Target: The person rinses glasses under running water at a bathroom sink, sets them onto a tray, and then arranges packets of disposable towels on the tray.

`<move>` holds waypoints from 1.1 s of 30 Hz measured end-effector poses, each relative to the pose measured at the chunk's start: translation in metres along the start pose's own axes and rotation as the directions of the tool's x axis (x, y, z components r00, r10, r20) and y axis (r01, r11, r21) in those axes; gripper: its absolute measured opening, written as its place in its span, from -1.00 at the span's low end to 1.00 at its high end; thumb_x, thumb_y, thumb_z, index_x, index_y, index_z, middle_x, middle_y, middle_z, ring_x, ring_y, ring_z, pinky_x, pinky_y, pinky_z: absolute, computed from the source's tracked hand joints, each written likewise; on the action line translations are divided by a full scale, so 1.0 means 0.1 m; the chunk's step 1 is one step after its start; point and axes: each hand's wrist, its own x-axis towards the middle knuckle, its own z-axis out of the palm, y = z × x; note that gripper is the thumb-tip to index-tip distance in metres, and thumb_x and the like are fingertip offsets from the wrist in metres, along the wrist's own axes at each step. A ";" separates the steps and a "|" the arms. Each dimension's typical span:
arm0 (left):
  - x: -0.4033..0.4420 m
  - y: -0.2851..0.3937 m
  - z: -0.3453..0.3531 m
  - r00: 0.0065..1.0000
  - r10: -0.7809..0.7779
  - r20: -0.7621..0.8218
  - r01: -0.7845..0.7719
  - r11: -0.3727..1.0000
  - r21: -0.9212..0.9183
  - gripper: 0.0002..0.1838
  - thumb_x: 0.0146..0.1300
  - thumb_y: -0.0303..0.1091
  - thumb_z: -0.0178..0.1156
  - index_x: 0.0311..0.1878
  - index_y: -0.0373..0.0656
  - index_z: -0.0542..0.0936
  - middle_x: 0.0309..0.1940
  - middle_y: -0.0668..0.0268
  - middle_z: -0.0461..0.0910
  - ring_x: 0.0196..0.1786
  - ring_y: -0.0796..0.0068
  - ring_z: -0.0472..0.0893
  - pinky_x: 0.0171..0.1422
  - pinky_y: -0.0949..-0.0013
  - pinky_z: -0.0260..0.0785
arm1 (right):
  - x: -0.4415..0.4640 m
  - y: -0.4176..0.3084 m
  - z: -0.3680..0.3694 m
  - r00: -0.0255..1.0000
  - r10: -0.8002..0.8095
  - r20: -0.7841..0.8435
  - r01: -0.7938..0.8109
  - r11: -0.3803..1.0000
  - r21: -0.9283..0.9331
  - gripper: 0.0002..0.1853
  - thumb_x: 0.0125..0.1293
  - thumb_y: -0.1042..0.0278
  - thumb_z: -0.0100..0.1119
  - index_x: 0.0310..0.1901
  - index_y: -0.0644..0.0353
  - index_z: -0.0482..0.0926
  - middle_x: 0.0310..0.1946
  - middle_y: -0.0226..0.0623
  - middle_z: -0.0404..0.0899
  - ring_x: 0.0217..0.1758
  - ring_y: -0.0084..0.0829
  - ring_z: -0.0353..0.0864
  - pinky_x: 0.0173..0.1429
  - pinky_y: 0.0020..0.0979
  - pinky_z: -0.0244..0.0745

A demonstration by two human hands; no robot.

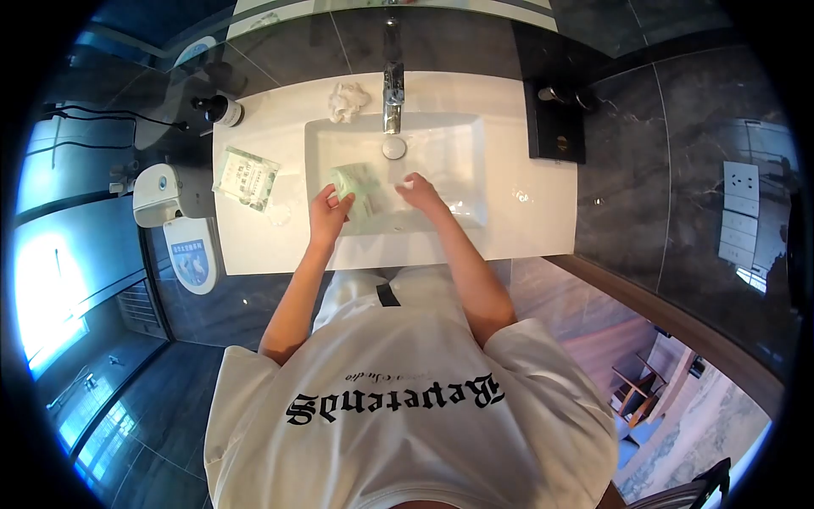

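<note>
My left hand [329, 215] is closed on the lower left edge of a pale green-and-white soft packet [356, 186], held over the left half of the white sink basin [471, 140]. The packet is tilted, and my thumb lies across its side. To its right, a small gap away, my right hand [421, 193] has its fingers curled together in a pinch. Whatever sits between those fingertips, if anything, is too small to make out. Beyond the hands are the chrome tap [393, 97] and the round drain plug [393, 148].
A larger green-and-white printed pack [247, 178] lies on the counter [543, 212] at the left. Behind the basin is a crumpled white clump [348, 102]. A dark pump bottle [222, 110] stands at the back left, a black box [556, 127] at the right.
</note>
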 end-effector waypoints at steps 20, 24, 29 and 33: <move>-0.14 0.33 0.46 0.637 0.632 0.442 -0.767 0.456 0.452 -0.31 0.46 -0.33 0.14 0.61 -0.19 0.21 0.63 -0.02 0.14 0.66 -0.06 0.13 0.72 0.00 -0.04 | -0.61 -0.13 -0.50 0.934 -0.249 -0.256 0.357 0.652 0.669 -0.76 0.46 0.49 0.22 0.11 0.30 0.54 -0.07 -0.26 0.72 -0.03 -0.55 0.68 0.02 -0.44 0.61; 0.21 -0.32 0.37 0.779 0.289 0.556 -0.623 0.259 0.738 -0.37 0.61 -0.13 -0.07 0.63 -0.14 0.16 0.62 -0.05 0.14 0.65 -0.17 0.13 0.69 -0.04 0.03 | -0.51 0.12 -0.47 0.917 -0.274 -0.290 0.398 0.665 0.632 -0.90 0.49 0.51 0.19 -0.03 0.26 0.52 -0.13 -0.35 0.71 -0.10 -0.63 0.66 -0.01 -0.50 0.57; 0.12 -0.02 0.54 0.787 0.524 0.326 -0.610 0.581 0.539 -0.35 0.60 -0.03 -0.04 0.62 -0.11 0.20 0.63 -0.08 0.10 0.63 -0.25 0.12 0.68 -0.04 0.06 | -0.59 0.25 -0.38 0.937 -0.151 -0.315 0.315 0.759 0.570 -0.92 0.48 0.55 0.18 -0.06 0.25 0.52 -0.21 -0.36 0.72 -0.14 -0.64 0.66 -0.04 -0.50 0.57; 0.10 -0.23 0.64 0.764 0.440 0.472 -0.637 0.397 0.661 -0.37 0.61 -0.02 -0.06 0.59 -0.16 0.25 0.62 -0.11 0.11 0.62 -0.21 0.17 0.67 -0.03 0.08 | -0.69 0.14 -0.43 0.936 -0.127 -0.327 0.321 0.688 0.651 -0.85 0.45 0.54 0.18 0.00 0.25 0.53 -0.14 -0.27 0.74 -0.16 -0.52 0.71 -0.07 -0.41 0.60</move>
